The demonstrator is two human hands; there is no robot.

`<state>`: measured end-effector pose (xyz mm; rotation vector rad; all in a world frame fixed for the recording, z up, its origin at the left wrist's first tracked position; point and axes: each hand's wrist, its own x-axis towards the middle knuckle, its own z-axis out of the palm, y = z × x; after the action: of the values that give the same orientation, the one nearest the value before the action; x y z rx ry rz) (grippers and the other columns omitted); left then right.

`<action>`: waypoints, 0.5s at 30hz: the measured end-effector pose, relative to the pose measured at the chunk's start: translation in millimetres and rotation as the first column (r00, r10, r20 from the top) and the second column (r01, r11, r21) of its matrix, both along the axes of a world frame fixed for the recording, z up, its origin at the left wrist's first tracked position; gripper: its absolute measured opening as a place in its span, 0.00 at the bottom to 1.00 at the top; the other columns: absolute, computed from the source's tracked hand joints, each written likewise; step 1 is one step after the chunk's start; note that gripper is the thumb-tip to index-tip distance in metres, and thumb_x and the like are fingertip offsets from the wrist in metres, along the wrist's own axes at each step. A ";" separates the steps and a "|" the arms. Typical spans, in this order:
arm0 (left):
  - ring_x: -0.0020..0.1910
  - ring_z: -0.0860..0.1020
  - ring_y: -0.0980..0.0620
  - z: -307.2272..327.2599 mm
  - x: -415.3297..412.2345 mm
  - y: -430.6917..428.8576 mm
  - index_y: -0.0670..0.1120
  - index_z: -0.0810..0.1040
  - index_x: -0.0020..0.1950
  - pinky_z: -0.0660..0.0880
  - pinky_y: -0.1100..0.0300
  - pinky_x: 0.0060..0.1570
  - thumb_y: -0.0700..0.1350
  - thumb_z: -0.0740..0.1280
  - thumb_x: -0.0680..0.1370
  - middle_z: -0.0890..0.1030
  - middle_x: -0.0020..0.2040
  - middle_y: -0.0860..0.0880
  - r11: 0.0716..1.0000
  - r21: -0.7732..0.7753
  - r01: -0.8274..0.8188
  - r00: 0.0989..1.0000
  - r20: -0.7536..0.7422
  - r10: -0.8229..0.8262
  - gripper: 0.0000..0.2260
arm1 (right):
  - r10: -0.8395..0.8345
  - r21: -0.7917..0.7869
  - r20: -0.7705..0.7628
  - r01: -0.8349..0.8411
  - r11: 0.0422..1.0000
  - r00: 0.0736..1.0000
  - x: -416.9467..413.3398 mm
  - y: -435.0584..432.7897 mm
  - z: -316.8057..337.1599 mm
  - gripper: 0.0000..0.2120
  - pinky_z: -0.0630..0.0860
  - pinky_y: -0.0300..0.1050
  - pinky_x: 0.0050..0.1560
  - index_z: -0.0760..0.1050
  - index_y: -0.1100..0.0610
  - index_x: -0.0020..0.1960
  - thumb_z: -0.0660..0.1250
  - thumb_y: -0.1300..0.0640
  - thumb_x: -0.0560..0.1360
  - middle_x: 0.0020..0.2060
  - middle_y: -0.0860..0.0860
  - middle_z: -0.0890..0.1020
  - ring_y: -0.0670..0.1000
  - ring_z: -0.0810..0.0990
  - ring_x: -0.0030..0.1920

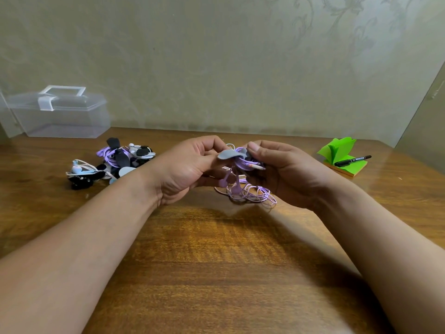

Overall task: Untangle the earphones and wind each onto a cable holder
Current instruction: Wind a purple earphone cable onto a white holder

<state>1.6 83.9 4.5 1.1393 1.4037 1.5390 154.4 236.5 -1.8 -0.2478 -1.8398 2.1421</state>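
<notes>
I count two grips in view, both raised just above the worktop (216, 261) and close together. The left grip (187, 167) pinches one end of a single grey cable holder (228, 154) between thumb and curled fingers. The right grip (286, 169) has its thumb on the holder's other end and its fingers curled round the one set of purple earphones (248, 191).

Part of that purple cable is bunched against the holder between the two grips, with a pale plug poking out toward the right palm; the rest hangs down in loose, tangled loops that reach the wood below. The holder is a flat, soft-looking strip with rounded ends, bent over the cable.

One pile (113, 162) lies well apart to the left; in it I make out purple cable, white and light-blue earphones, black holders and pale grey ones, but I cannot count them, they overlap too much. Behind it, one clear plastic box (60, 112) with a lid and handle stands against the wall (216, 56). At the right, one green note pad (342, 150) has one black marker (352, 160) resting on it.

The worktop is glossy brown wood with strong grain; the wall is pale greenish with a faint floral pattern.
</notes>
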 end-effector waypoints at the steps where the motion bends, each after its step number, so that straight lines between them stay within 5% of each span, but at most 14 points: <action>1: 0.37 0.83 0.50 0.0 0.2 -0.4 0.44 0.78 0.48 0.82 0.57 0.41 0.43 0.71 0.74 0.84 0.43 0.44 1.000 0.005 0.004 1.000 0.002 -0.004 0.06 | -0.004 -0.005 -0.011 0.003 1.000 1.000 0.1 -0.5 0.2 0.12 0.81 0.53 0.58 0.79 0.63 0.57 0.66 0.55 0.81 0.52 0.61 0.83 0.56 0.83 0.51; 6: 0.37 0.83 0.46 -1.9 2.8 1.9 0.40 0.78 0.52 0.84 0.55 0.39 0.39 0.69 0.79 0.84 0.44 0.39 0.998 0.015 -0.055 0.998 0.001 0.055 0.04 | -0.110 0.107 -0.042 0.114 0.988 0.993 -2.9 -2.1 -1.0 0.08 0.77 0.46 0.43 0.80 0.59 0.52 0.68 0.54 0.81 0.47 0.59 0.82 0.55 0.79 0.45; 15: 0.36 0.84 0.49 -4.3 6.1 6.8 0.40 0.79 0.48 0.83 0.56 0.36 0.36 0.70 0.79 0.82 0.47 0.35 0.978 0.050 -0.202 0.979 0.036 0.200 0.02 | -0.172 0.133 -0.105 0.186 0.974 0.979 -9.2 -8.2 -5.2 0.09 0.82 0.57 0.55 0.76 0.63 0.57 0.65 0.58 0.82 0.49 0.61 0.83 0.56 0.84 0.48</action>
<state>7.8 90.7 0.1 1.0253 1.5022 1.7378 145.2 228.3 -7.0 -0.2659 -1.8323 1.8615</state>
